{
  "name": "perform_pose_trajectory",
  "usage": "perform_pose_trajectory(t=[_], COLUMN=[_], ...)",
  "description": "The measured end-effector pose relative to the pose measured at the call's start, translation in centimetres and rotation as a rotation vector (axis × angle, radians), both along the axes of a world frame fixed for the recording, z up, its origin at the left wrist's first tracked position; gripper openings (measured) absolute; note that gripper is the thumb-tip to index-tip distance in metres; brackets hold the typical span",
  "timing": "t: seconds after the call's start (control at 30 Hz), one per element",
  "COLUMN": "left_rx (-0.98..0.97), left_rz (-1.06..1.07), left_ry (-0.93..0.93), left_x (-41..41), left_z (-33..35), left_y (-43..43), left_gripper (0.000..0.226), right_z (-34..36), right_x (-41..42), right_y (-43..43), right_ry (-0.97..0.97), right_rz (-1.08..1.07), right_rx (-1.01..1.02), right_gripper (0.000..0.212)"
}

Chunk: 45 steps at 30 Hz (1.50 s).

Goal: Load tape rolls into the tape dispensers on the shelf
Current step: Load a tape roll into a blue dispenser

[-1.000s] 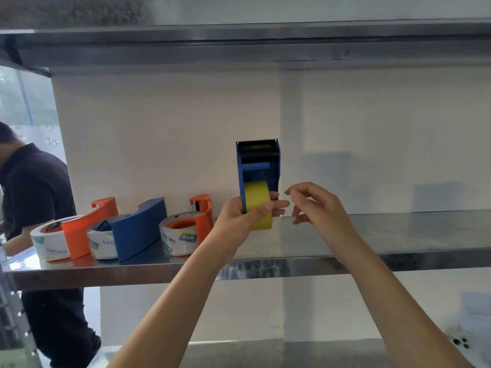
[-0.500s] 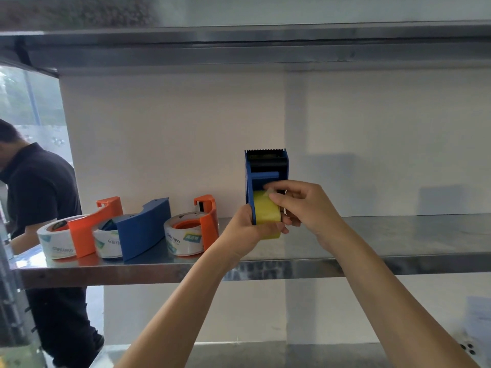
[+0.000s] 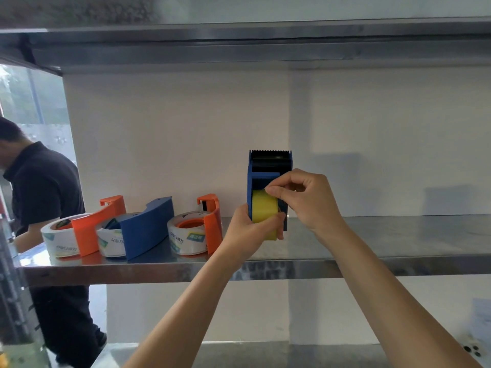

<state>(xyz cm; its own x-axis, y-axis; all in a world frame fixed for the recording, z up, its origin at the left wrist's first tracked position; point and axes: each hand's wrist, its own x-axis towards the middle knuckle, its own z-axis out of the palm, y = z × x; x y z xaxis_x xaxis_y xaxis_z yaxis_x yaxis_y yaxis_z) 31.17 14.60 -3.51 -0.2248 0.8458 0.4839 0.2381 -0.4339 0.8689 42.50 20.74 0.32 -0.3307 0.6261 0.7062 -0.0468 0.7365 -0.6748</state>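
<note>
Head view: a long steel shelf (image 3: 385,235) runs across in front of me against a white wall, with another steel shelf (image 3: 239,49) overhead. At the far left stands a person in a dark shirt (image 3: 39,187), partly cut off by the frame.

I count four tape dispensers, two blue and two orange. Three sit in a row on the left part of the shelf: an orange dispenser (image 3: 90,229), a blue one (image 3: 146,229) and a second orange one (image 3: 214,224). Each of them carries a white printed roll (image 3: 59,240), three white rolls in all.

The fourth, the blue dispenser (image 3: 269,166), is upright in my hands just above the shelf's middle, its black toothed cutter at the top and its open side facing me. It holds the only yellow tape roll (image 3: 264,208), a glossy translucent one set low between the dispenser's side walls, its lower edge sticking out below my thumb.

My left hand (image 3: 249,232) grips the dispenser from the left and below, fingers curled round it and the thumb laid across the roll's lower face. My right hand (image 3: 310,200) reaches in from the right, fingers curled, thumb and forefinger pinching at the roll's top edge. Whether they hold a loose tape end I cannot tell.
</note>
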Motion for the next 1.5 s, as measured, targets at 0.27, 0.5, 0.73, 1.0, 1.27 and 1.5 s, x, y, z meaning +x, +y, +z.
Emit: perform_pose_trajectory(t=[0.27, 0.5, 0.73, 1.0, 1.27, 1.5], left_rx=[-0.059, -0.086, 0.032, 0.092, 0.043, -0.060], left_rz=[0.022, 0.055, 0.081, 0.041, 0.016, 0.069], left_ry=[0.021, -0.018, 0.000, 0.022, -0.061, -0.153], left_x=[-0.1, 0.0, 0.6, 1.5, 2.0, 2.6], left_z=[0.4, -0.4, 0.2, 0.4, 1.2, 0.0], left_y=[0.6, 0.6, 0.5, 0.7, 0.3, -0.7], left_gripper=[0.013, 0.018, 0.026, 0.032, 0.040, 0.031], right_z=[0.6, 4.4, 5.1, 6.0, 6.6, 7.3], right_x=[-0.7, 0.6, 1.7, 2.3, 2.4, 2.7], right_y=[-0.6, -1.1, -1.1, -1.5, -1.8, -2.0], right_ry=[0.016, 0.113, 0.208, 0.268, 0.225, 0.209], right_rz=[-0.054, -0.023, -0.025, -0.040, -0.062, -0.073], right_rx=[-0.070, -0.014, -0.004, 0.052, 0.140, 0.157], right_gripper=[0.008, 0.013, 0.016, 0.014, 0.018, 0.016])
